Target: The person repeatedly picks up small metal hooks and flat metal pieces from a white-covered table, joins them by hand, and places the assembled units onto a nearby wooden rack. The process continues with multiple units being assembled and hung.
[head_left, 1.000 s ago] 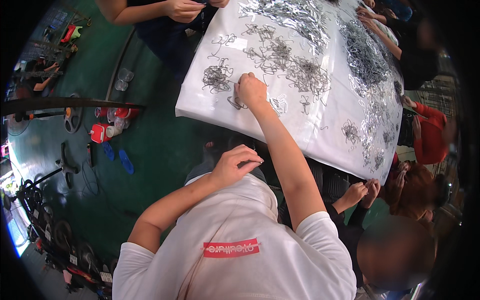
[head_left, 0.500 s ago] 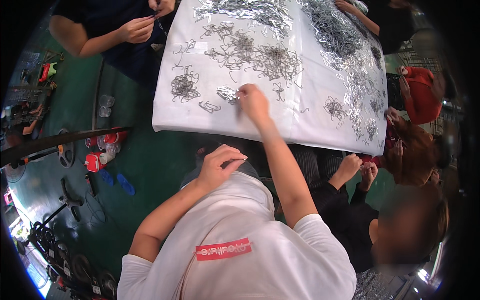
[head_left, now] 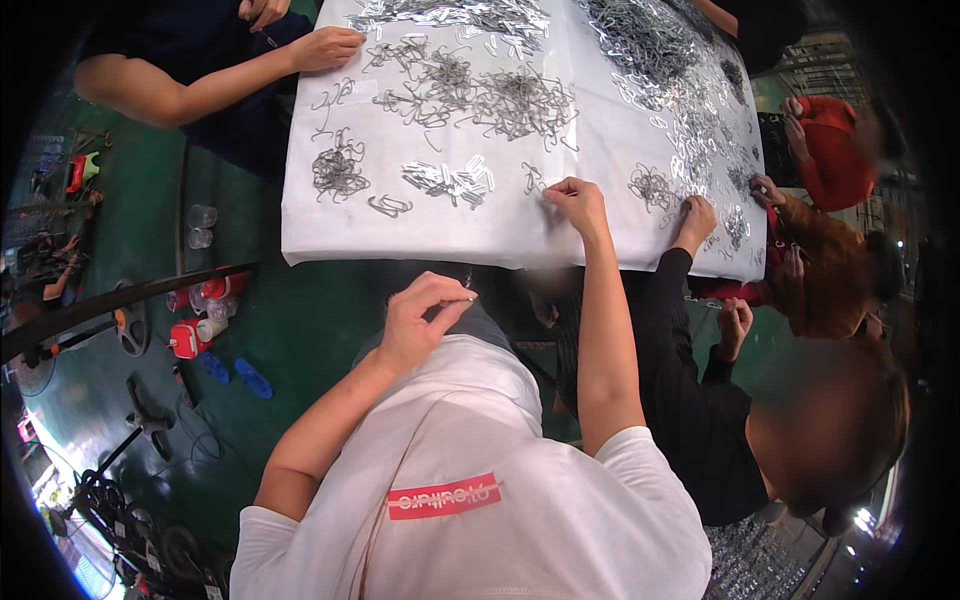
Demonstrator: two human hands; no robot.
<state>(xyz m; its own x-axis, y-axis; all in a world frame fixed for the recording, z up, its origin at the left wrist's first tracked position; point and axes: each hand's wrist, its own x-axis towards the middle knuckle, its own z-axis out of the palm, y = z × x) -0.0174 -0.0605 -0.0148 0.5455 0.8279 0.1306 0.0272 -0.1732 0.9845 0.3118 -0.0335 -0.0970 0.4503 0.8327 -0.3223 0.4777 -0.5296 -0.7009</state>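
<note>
My left hand (head_left: 425,318) is held in front of my body, short of the table edge. Its thumb and forefinger pinch a small shiny metal piece, mostly hidden by the fingertips. Over the table, my right hand (head_left: 580,207) has its fingertips pressed together beside a few bent wire hooks (head_left: 533,178); whatever is between them is too small to make out. Left of it lies a small pile of flat shiny metal strips (head_left: 450,182). A tangled pile of wire hooks (head_left: 340,172) and a few loose wire hooks (head_left: 390,207) lie farther left.
The white-covered table (head_left: 420,240) bears more scattered wire hooks (head_left: 525,105) and a heap of shiny metal pieces (head_left: 640,45). One co-worker's hand (head_left: 330,48) reaches in at far left, another's (head_left: 697,220) at right. Blue slippers (head_left: 254,378) lie on the green floor.
My right hand has moved right, from the flat strips to the few wire hooks. My left hand keeps its pinch. Co-workers' hands at far left and right have reached onto the table.
</note>
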